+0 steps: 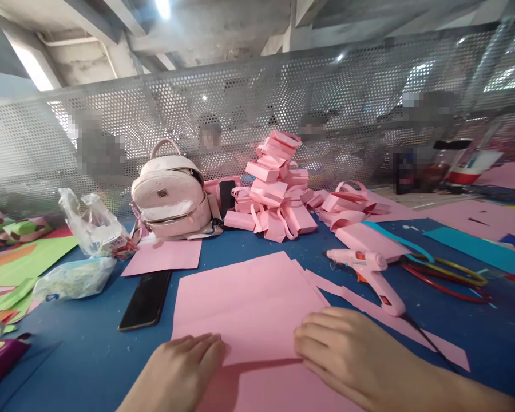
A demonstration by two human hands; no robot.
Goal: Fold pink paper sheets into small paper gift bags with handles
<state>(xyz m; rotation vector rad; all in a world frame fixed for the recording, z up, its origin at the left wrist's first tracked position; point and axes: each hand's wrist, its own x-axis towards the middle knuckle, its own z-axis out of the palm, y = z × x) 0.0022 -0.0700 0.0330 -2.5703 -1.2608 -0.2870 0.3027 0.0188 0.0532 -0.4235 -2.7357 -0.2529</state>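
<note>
A large pink paper sheet (244, 297) lies in front of me on the blue table, with a crease or raised edge running across it between my hands. My left hand (184, 369) is closed on the sheet's left side, fingers curled together. On the right side my right hand (337, 349) holds the same sheet, its fingers pressed together and the fingertips bent over the paper. More pink paper (274, 392) shows below the crease. Both thumbs are hidden.
Beyond the sheet stand a pink backpack (167, 197) and a pile of folded pink paper pieces (274, 191). A black phone (146, 300) lies left. Right are a pink glue gun (371, 274) with a cord, and coloured loops (450, 277). A perforated metal screen (240, 109) rises behind.
</note>
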